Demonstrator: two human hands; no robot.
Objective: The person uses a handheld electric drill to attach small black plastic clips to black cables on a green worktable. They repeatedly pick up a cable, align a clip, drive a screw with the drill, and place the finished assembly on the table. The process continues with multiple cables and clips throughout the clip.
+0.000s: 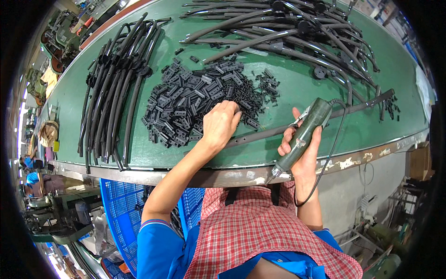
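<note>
My right hand (304, 163) is wrapped around a dark green corded electric screwdriver (306, 129), its bit slanting down toward the table's front edge. With fingers curled, my left hand (220, 122) reaches over a pile of black plastic blocks (181, 101) and small dark screws (240, 92). Its fingertips are at the screws, and whether anything is pinched there is hidden. Between the two hands a black metal tube (258, 135) with small holes lies across the tabletop, passing behind the screwdriver.
On the green table (390, 75), a bundle of bent black tube frames (116, 90) lies left. A larger heap of frames (306, 45) covers the back right. The screwdriver's cord (336, 139) loops past my right wrist. Blue plastic crates (122, 212) stand below the edge.
</note>
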